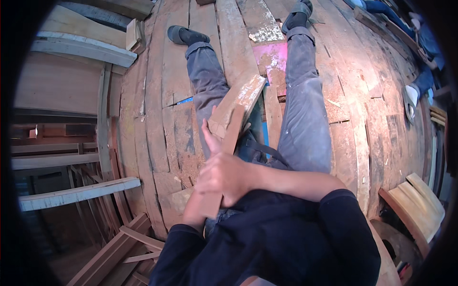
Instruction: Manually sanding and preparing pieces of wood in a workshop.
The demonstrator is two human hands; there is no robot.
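Between my outstretched legs a wide wooden piece (pixel 243 97) slants away from me, its far end pale and scuffed. At its left edge rests my left hand (pixel 212 139), holding it, with part of the hand covered by wood and by my other hand. My right hand (pixel 223 177) reaches across my body, its fingers wrapped round a narrow brown wooden strip (pixel 233 129). The strip lies over the wide piece, and its near end sticks out below my right fist. Exactly how the two pieces touch is hidden.
I sit on a plank floor (pixel 152 119) with gaps and wood chips. Wooden framing and a pale beam (pixel 81 193) stand at left, with loose sticks (pixel 138 238) below. A curved wooden piece (pixel 415 205) lies at right. Another person's shoe (pixel 411 97) shows at far right.
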